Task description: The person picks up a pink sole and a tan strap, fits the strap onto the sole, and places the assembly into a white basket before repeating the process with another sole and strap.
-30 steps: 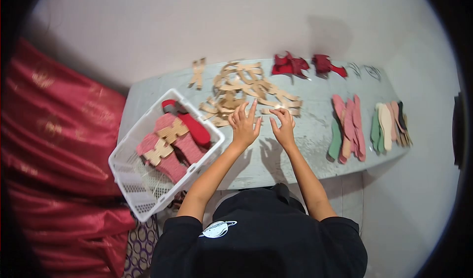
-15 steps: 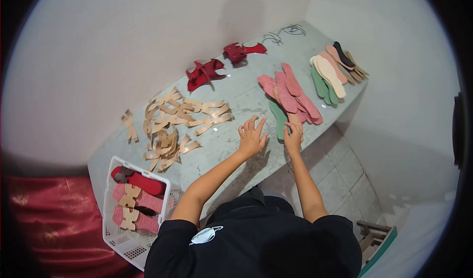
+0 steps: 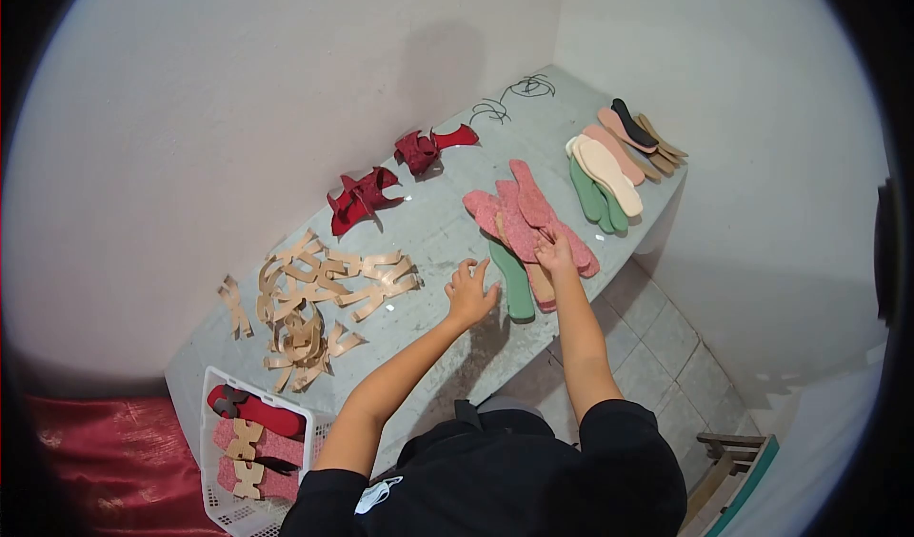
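Note:
A loose pile of pink textured shoe soles [image 3: 519, 228] lies on the table, with a green sole [image 3: 514, 285] partly under it. My right hand [image 3: 554, 253] is over the near right part of the pile, its bent fingers pinching a pink sole; the fingertips are partly hidden. To the left of the green sole, my left hand [image 3: 470, 294] hovers with its fingers apart and nothing in them.
Tan strap pieces [image 3: 305, 299] are heaped at the left, and red uppers [image 3: 362, 199] stand along the wall. More soles [image 3: 609, 175] lie at the far right, near thin dark cords [image 3: 514, 94]. A white basket [image 3: 214, 499] holds red and pink sandals [image 3: 252, 432].
The view has shifted, so the table appears lower. My right hand has moved from the pile's near end up onto the pink soles. My left hand stays open beside the green sole.

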`<move>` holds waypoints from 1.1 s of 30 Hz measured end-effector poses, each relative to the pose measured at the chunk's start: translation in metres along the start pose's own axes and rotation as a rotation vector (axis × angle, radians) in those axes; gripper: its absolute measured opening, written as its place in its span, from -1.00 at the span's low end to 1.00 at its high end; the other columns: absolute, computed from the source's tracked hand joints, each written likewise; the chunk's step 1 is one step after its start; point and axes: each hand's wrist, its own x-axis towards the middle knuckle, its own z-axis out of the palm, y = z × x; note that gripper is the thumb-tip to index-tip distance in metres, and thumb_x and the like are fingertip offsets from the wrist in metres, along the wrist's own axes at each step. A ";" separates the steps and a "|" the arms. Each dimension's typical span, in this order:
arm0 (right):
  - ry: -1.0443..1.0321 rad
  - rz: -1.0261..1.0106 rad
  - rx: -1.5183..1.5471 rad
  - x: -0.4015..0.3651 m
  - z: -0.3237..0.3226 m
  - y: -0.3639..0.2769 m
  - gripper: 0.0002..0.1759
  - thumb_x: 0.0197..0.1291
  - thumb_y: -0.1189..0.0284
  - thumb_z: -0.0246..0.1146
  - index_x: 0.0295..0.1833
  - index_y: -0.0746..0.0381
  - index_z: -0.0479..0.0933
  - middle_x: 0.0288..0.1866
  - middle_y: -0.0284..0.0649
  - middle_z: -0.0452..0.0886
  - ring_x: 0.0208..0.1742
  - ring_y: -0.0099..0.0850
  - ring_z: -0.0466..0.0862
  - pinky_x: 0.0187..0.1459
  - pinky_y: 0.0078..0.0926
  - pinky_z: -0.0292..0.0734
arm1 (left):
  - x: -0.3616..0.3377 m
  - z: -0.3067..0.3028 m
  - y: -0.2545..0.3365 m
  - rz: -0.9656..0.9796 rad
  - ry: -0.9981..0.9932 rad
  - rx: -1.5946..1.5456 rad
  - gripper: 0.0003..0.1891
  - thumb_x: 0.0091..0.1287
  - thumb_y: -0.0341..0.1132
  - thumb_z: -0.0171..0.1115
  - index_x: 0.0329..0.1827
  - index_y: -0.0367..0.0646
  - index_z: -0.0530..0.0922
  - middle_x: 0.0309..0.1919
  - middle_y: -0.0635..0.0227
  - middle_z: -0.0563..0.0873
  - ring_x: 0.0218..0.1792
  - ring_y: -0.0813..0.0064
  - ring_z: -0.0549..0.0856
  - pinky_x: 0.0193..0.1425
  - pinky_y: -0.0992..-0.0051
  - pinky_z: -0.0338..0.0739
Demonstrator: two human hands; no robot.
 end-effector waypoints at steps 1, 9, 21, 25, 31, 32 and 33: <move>0.042 0.005 0.024 -0.001 0.009 0.000 -0.71 0.21 0.28 0.01 0.00 0.15 0.34 -0.15 -0.10 0.50 -0.29 -0.39 0.50 -0.32 -0.54 0.42 | 0.004 -0.002 0.000 0.002 0.003 0.002 -0.41 0.08 -0.13 0.18 0.22 -0.02 0.31 0.10 0.19 0.29 0.08 0.18 0.31 0.03 0.10 0.16; 0.076 -0.009 -0.028 0.030 0.021 0.007 -0.66 0.25 0.25 -0.01 0.09 0.15 0.34 -0.07 -0.14 0.44 -0.14 -0.41 0.47 -0.19 -0.45 0.39 | 0.011 -0.011 -0.011 -0.104 0.022 -0.100 -0.43 0.10 -0.11 0.17 0.22 0.01 0.32 0.07 0.19 0.29 0.07 0.14 0.34 0.01 0.11 0.23; -0.201 -0.508 -0.707 -0.133 0.019 0.029 -0.69 0.30 0.33 0.00 -0.05 0.35 0.46 0.03 -0.35 0.28 -0.13 -0.59 0.38 -0.13 -0.66 0.32 | 0.026 -0.035 -0.018 0.264 0.231 -0.116 -0.36 0.06 -0.34 0.21 0.26 -0.10 0.23 0.06 0.13 0.30 0.05 0.10 0.35 0.05 0.19 0.30; -0.307 -0.880 -1.182 -0.190 0.032 0.017 -0.65 0.32 0.35 -0.06 -0.04 0.42 0.45 -0.03 -0.23 0.34 -0.12 -0.50 0.42 -0.09 -0.61 0.33 | 0.031 -0.055 -0.006 0.310 0.210 -0.089 -0.31 0.03 -0.34 0.27 0.28 -0.08 0.21 0.08 0.11 0.30 0.05 0.07 0.36 0.11 0.22 0.28; -0.382 -0.977 -1.492 -0.237 0.049 0.011 -0.65 0.28 0.40 -0.09 -0.03 0.43 0.47 -0.06 -0.04 0.44 -0.03 -0.23 0.48 0.02 -0.48 0.32 | 0.030 -0.064 0.003 0.397 0.167 0.022 0.02 -0.23 -0.25 0.47 0.36 -0.03 0.06 0.18 0.17 0.24 0.16 0.10 0.28 0.14 0.22 0.25; -0.423 -0.904 -1.542 -0.245 0.053 0.011 -0.64 0.26 0.40 -0.08 -0.02 0.42 0.47 -0.02 -0.02 0.45 0.00 -0.19 0.47 0.07 -0.49 0.29 | 0.028 -0.065 0.003 0.395 0.143 0.052 0.10 -0.32 -0.22 0.51 0.37 -0.02 0.03 0.21 0.19 0.21 0.18 0.10 0.26 0.16 0.20 0.22; -0.430 -0.902 -1.544 -0.251 0.056 0.011 -0.64 0.26 0.40 -0.08 -0.02 0.42 0.47 -0.02 -0.02 0.45 0.00 -0.19 0.47 0.07 -0.49 0.29 | 0.026 -0.065 0.001 0.392 0.119 0.081 0.18 -0.41 -0.18 0.54 0.38 -0.01 0.00 0.24 0.20 0.18 0.20 0.10 0.25 0.18 0.18 0.19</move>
